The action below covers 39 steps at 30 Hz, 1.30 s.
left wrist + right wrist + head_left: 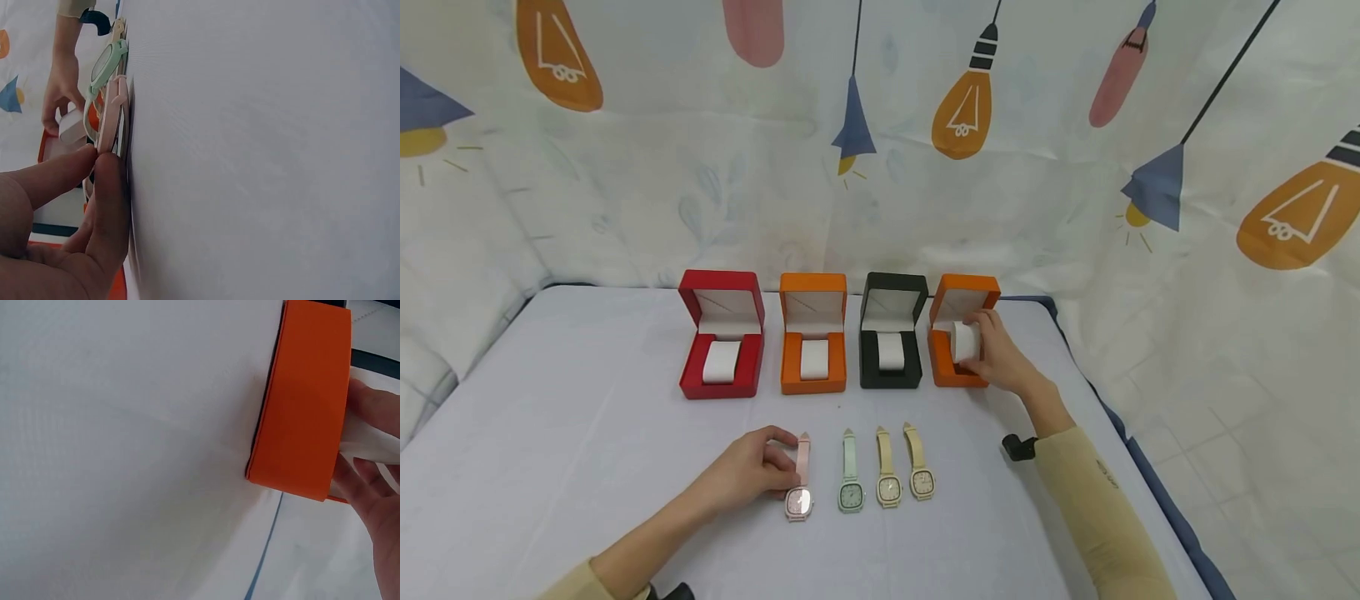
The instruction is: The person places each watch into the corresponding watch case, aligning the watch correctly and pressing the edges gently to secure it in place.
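Note:
In the head view, my right hand (1003, 357) grips a white watch cushion (966, 342), raised and turned on its side at the right orange watch box (942, 358). That box (306, 400) hides part of the cushion in the right wrist view. My left hand (752, 469) is at the left edge of a pink watch (798, 502), its thumb and a finger pinching it near the case. The left wrist view shows those fingertips meeting at the pink watch (111, 119). Right of it lie a mint green watch (851, 496) and two cream-yellow watches, one beside the green (889, 490), one farther right (922, 482).
A red box (688, 367), another orange box (791, 375) and a dark green box (868, 367) stand open in the same row, each with a white cushion inside. White cloth covers the table (587, 417); a patterned curtain (760, 167) hangs behind.

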Each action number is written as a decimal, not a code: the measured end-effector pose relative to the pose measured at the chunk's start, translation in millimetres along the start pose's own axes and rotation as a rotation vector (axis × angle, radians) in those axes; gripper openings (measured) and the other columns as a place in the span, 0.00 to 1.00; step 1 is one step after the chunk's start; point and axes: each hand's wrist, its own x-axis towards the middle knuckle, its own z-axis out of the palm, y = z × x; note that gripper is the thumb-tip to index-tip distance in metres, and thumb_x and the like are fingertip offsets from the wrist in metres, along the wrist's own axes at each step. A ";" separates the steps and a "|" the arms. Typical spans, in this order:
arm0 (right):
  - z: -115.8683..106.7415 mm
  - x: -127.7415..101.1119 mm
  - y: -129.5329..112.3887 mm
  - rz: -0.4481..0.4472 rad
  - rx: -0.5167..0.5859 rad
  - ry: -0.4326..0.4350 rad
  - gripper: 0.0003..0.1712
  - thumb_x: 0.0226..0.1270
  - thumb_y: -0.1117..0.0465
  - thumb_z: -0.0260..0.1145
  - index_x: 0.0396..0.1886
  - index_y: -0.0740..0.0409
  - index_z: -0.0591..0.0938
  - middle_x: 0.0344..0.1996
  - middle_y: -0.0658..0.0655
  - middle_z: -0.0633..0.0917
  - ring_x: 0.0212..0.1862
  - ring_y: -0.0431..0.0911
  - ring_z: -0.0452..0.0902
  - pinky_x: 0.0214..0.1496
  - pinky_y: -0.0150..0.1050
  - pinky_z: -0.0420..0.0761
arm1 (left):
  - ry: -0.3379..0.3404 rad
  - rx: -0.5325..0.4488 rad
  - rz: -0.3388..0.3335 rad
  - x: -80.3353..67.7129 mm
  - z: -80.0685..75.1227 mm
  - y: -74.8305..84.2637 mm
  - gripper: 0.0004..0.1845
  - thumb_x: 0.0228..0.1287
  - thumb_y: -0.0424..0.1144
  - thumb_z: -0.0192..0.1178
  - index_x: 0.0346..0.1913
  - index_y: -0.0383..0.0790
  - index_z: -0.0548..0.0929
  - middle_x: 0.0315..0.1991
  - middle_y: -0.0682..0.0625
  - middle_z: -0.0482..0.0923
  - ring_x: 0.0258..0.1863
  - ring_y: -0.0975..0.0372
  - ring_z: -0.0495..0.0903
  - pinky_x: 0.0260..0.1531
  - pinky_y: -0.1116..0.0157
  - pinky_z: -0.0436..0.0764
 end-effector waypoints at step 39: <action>-5.6 -3.9 8.6 0.239 0.296 0.101 0.43 0.62 0.54 0.80 0.73 0.50 0.69 0.64 0.61 0.73 0.61 0.61 0.75 0.57 0.58 0.82 | -0.027 0.017 0.062 -4.6 4.8 0.4 0.16 0.60 0.31 0.73 0.49 0.30 0.81 0.33 0.48 0.81 0.34 0.57 0.79 0.31 0.68 0.82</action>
